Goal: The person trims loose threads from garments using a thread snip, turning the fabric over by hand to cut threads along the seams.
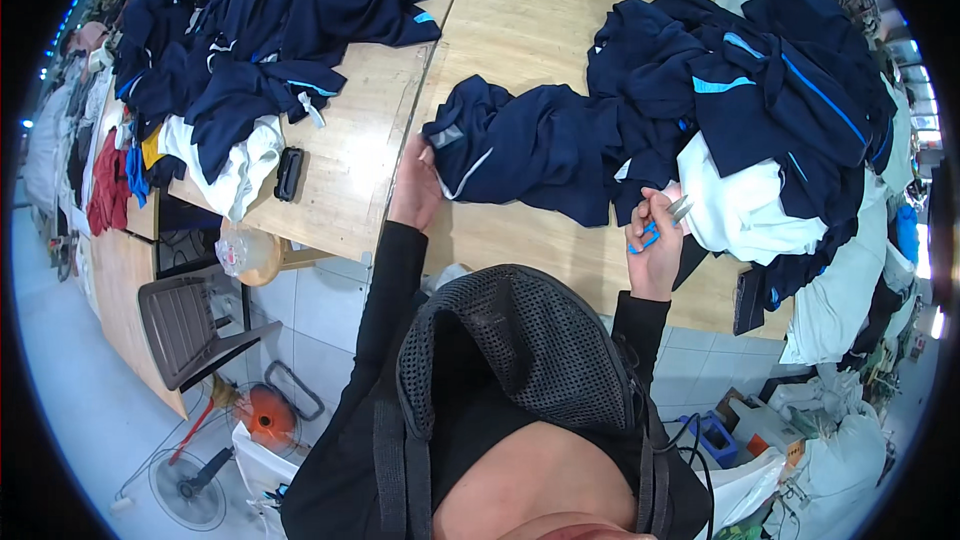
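At the near edge of the table (510,35), the right hand (655,245) is curled around small blue-handled scissors (681,208), their metal blades pointing out past the fingers toward a white cloth (735,205). The left hand (416,185), beside the table's left edge, grips one end of a navy garment (545,155) (a thin white stripe shows near those fingers). The garment lies crumpled across the near half of the table, stretching from the left hand to a heap of navy clothing (790,70) along the right edge. Light-blue trim shows in that heap, and the white cloth lies against its near side. On the adjoining left table (365,100), a black case (289,174) sits toward the near edge, just beside white fabric (235,165). Beyond these, a second navy pile (290,0) spreads to that table's far side.
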`<state>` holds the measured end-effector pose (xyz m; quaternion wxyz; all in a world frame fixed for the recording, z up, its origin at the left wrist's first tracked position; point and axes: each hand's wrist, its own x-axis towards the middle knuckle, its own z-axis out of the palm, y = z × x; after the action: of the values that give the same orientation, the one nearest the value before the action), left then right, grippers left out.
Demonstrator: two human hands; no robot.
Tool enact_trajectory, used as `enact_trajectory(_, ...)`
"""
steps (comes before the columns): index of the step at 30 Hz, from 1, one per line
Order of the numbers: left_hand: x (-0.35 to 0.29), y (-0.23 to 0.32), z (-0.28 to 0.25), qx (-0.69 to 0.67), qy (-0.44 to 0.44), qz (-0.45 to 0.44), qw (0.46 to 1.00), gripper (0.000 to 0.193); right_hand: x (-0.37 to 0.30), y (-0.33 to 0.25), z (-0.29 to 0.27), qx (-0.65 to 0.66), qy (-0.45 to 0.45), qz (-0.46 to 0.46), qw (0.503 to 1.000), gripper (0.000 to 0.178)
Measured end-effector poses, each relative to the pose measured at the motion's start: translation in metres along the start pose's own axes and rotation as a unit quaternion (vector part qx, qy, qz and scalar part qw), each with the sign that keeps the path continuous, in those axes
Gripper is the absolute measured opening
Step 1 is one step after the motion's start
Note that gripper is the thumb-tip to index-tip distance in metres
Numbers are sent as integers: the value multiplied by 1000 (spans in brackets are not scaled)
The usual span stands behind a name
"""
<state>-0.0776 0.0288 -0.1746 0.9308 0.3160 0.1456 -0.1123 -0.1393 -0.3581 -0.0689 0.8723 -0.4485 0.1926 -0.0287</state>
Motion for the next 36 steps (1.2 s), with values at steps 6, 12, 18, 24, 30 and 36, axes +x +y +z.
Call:
enact_trajectory(6, -20, 4, 79, 86, -81, 66, 991, 38, 0, 4, 16, -60, -31, -10, 998, 28)
enact_trajectory(12, -52, 27, 129, 396, -387, -9, 833, 57, -4, 17, 73, -120, -30, -7, 992, 31)
enact_trajectory(18, -36, -46, 91, 352, -129, -144, 916, 49, 8, 66, 15, -185, 42, 94, 977, 24)
enact_trajectory(24, -13, -84, 89, 340, -89, -135, 926, 18, 4, 80, 27, -267, -11, -21, 963, 26)
enact_trajectory(30, -17, -66, 96, 380, -130, -71, 913, 32, 12, 89, 25, -417, -49, -209, 883, 21)
enact_trajectory(36, -37, 17, 113, -86, -37, -145, 985, 41, 17, 13, 9, 130, -18, 77, 988, 9)
